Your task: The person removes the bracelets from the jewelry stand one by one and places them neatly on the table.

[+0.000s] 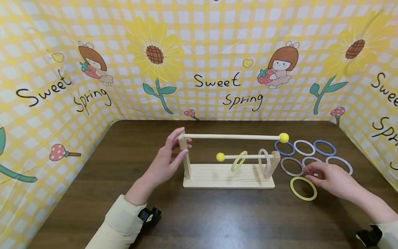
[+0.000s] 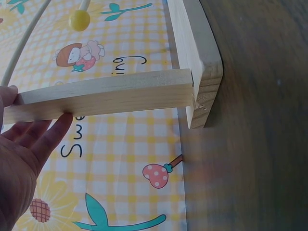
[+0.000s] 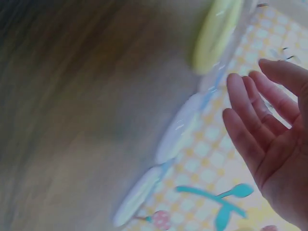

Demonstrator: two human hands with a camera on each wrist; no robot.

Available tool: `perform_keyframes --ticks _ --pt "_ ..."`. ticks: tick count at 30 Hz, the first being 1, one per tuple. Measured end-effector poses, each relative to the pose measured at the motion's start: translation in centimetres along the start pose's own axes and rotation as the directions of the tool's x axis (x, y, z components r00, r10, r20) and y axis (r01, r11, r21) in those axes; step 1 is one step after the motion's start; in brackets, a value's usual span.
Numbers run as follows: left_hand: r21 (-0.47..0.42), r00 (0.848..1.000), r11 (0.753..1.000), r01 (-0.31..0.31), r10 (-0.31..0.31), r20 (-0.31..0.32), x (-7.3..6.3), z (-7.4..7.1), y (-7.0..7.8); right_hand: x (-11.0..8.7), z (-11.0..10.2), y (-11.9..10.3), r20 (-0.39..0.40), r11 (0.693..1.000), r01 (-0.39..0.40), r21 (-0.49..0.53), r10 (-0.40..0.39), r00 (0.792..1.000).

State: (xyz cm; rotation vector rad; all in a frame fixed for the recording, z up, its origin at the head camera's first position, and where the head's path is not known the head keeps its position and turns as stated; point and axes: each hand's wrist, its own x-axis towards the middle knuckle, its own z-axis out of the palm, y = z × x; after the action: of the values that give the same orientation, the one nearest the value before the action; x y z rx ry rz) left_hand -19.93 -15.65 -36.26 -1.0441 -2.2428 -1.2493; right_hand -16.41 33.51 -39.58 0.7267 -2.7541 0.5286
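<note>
My left hand [image 1: 164,162] grips the left post [image 1: 187,162] of a wooden stand near its top; the left wrist view shows fingers and thumb on opposite sides of that post [image 2: 120,98]. A long upper rod [image 1: 230,136] ends in a yellow ball. On the shorter lower rod [image 1: 253,157] hang a yellow ring [image 1: 232,168] and a whitish ring [image 1: 259,157]. At the right, my right hand [image 1: 337,181] hovers beside a flat yellow ring [image 1: 306,199], partly hiding pale rings. In the right wrist view its fingers [image 3: 245,110] are loosely extended, holding nothing.
Several rings lie on the brown table [image 1: 211,218] right of the stand: blue [image 1: 324,140], white [image 1: 303,140], pale purple [image 1: 281,166]. The stand's base [image 1: 217,181] rests mid-table. A yellow checked cloth [image 1: 202,45] surrounds the table's back and sides.
</note>
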Motion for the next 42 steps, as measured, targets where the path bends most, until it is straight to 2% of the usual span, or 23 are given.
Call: perform_keyframes --ticks 4,8,12,16,21,26,30,38,42 --pt "0.002 1.0 1.0 0.0 0.0 0.001 0.0 -0.1 0.0 0.6 -0.2 -2.7 -0.104 0.994 0.045 0.098 -0.034 0.994" --pt "-0.001 1.0 1.0 0.0 0.0 0.004 0.1 -0.2 0.0 1.4 -0.1 -5.9 -0.159 0.969 0.073 0.235 -0.036 0.987" --pt "-0.005 1.0 1.0 -0.004 0.004 0.009 0.1 -0.1 0.0 2.3 0.2 -8.5 -0.184 0.941 0.111 0.321 -0.053 0.981" --pt "-0.002 1.0 1.0 0.0 0.0 0.009 0.1 -0.1 -0.1 3.2 1.1 -10.4 -0.15 0.909 0.101 0.405 -0.042 0.988" --pt "-0.015 1.0 1.0 0.003 -0.003 0.008 0.1 0.0 -0.1 4.1 2.4 -12.2 -0.056 0.844 0.018 0.537 0.015 0.998" --pt "-0.022 1.0 1.0 0.001 -0.001 0.006 0.1 -0.1 -0.1 5.1 3.5 -13.7 0.05 0.782 -0.073 0.619 0.054 0.997" --pt "-0.023 1.0 1.0 0.0 0.0 0.003 0.1 -0.1 -0.1 5.7 4.4 -14.3 0.087 0.767 -0.1 0.633 0.058 0.995" --pt "-0.029 1.0 1.0 -0.007 0.007 0.002 0.1 0.1 -0.2 6.2 5.6 -14.5 0.085 0.783 -0.091 0.615 0.049 0.995" --pt "-0.024 1.0 1.0 -0.018 0.018 -0.005 0.1 0.1 -0.3 6.5 5.8 -14.6 0.082 0.772 -0.079 0.631 0.035 0.996"
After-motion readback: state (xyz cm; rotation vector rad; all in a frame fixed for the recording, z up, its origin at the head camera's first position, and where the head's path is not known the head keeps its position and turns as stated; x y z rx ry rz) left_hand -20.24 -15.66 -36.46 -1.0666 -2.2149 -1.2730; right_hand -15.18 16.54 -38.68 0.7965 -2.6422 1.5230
